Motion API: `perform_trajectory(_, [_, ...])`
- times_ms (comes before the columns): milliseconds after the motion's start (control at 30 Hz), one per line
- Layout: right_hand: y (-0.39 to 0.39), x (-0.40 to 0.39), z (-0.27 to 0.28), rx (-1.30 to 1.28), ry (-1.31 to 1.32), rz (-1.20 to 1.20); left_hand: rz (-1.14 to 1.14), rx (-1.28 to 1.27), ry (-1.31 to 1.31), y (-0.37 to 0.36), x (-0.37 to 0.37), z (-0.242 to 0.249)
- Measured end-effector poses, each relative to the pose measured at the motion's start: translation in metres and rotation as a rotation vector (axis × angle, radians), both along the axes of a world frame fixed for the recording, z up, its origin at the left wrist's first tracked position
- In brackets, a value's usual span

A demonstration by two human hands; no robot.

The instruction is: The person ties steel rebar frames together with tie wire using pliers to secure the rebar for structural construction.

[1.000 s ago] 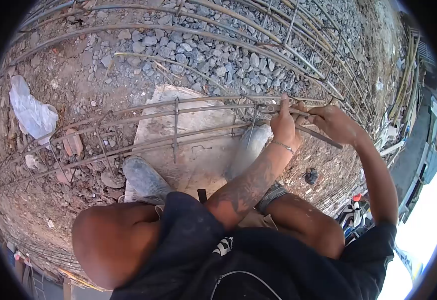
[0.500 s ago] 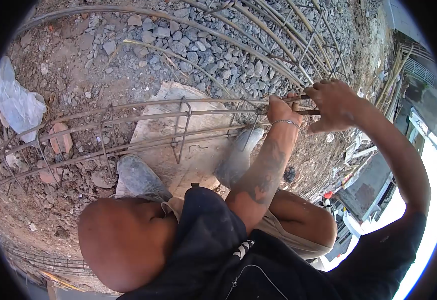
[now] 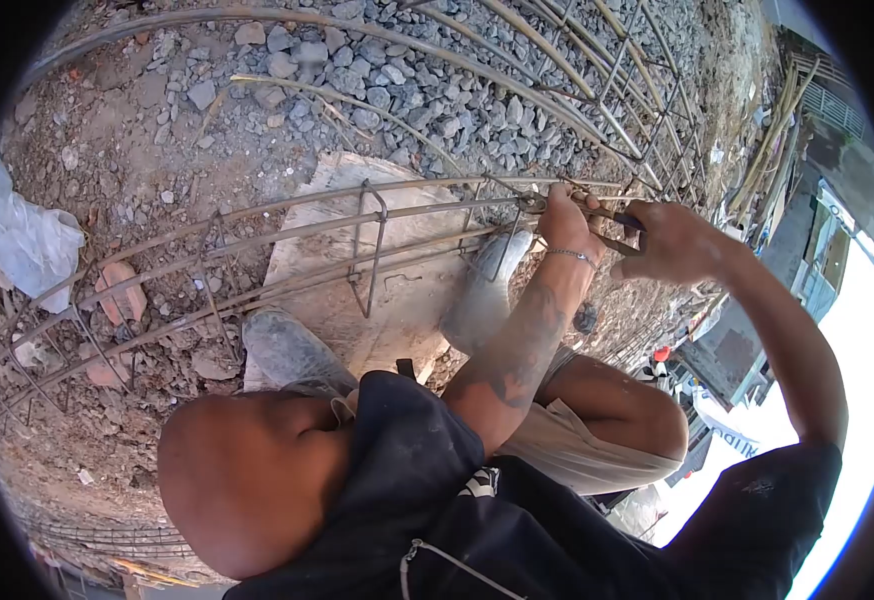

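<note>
My right hand (image 3: 679,242) is wrapped round the dark handles of a pincer-like tool (image 3: 609,216), which points left at the rebar cage. My left hand (image 3: 569,222), with a bracelet at the wrist, is closed beside the tool's head at the upper bars; what its fingers hold is hidden. The long rebar cage (image 3: 257,237) runs leftward from my hands, with bent stirrups (image 3: 381,215) around its bars. Under it lies a pale board (image 3: 332,260), with my boots (image 3: 292,345) near it.
Grey gravel (image 3: 397,85) lies beyond the cage, with more rebar (image 3: 612,130) over it at the upper right. A white plastic bag (image 3: 25,235) and reddish brick pieces (image 3: 120,292) lie at the left. My bent knees are at both sides.
My right hand has moved slightly down with the tool, and its fingers are closer together. My left hand remains at the bars. The view has shifted slightly.
</note>
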State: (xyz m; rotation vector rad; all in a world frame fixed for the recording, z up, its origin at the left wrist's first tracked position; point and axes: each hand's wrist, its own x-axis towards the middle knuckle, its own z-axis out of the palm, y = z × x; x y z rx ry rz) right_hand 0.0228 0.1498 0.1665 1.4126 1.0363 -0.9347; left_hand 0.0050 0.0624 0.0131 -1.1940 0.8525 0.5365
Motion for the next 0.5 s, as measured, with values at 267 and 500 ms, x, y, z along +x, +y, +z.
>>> perform_trajectory(267, [-0.024,-0.013,-0.014,-0.196,-0.105,-0.535,-0.003,0.173,-0.072,-0.027,-0.011,-0.007])
perform_trajectory(500, [-0.183,0.02,-0.061,0.513,0.016,-0.367,-0.325,0.494,0.016,-0.086,-0.01,-0.017])
